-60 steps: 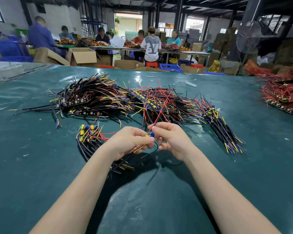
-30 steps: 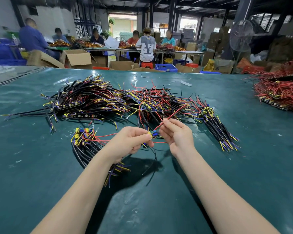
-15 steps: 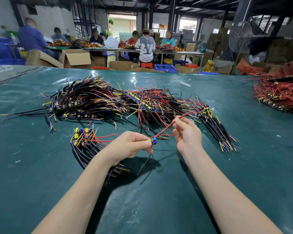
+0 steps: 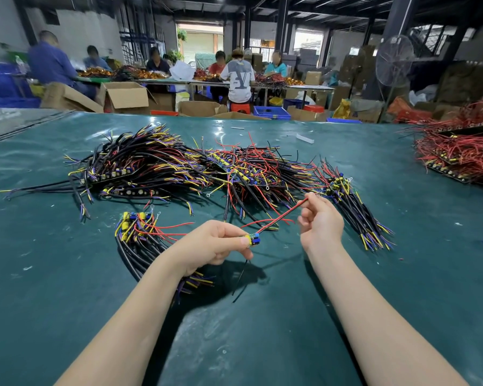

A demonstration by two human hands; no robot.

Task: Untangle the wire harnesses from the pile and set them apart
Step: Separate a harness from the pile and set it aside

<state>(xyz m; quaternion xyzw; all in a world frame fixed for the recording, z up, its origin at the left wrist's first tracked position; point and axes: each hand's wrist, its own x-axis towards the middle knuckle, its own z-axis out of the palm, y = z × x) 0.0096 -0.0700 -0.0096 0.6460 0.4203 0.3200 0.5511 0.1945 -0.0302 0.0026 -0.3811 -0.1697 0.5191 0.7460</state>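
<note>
- Nearest in, above the middle of the bench point(image 4: 67, 288): pinched in the curled fingertips of the left hand point(image 4: 212, 246), a small blue-and-yellow connector block point(image 4: 253, 240), held clear of the green surface.
- Dangling from that block toward the bench, a thin black wire point(image 4: 241, 274).
- Stretched up and to the right from the same block, a red wire point(image 4: 282, 215), pulled straight, with its far end nipped between thumb and forefinger of the right hand point(image 4: 321, 221). Other fingers loosely curled in.
- Just left of the left hand and partly hidden under its wrist: a set-apart harness bundle point(image 4: 140, 240). Black leads run toward the near edge, with yellow and blue parts at the far end.
- Just beyond the right hand, toward the right edge: a second bundle point(image 4: 354, 213), lying slantwise, yellow and purple tips pointing near-right.
- Further out, sprawled across the middle of the bench: the big tangled pile point(image 4: 165, 168) in black, yellow, purple and red, with connector strips half buried in it.
- Over at the right edge, well apart from that pile: a heap of red wires point(image 4: 457, 154).
- Close to the far edge, a little white scrap point(image 4: 305, 138).
- Past the bench: open cardboard boxes point(image 4: 126, 97), a standing fan point(image 4: 395, 61) and people point(image 4: 239, 79) seated at a long table, too blurred for detail.
</note>
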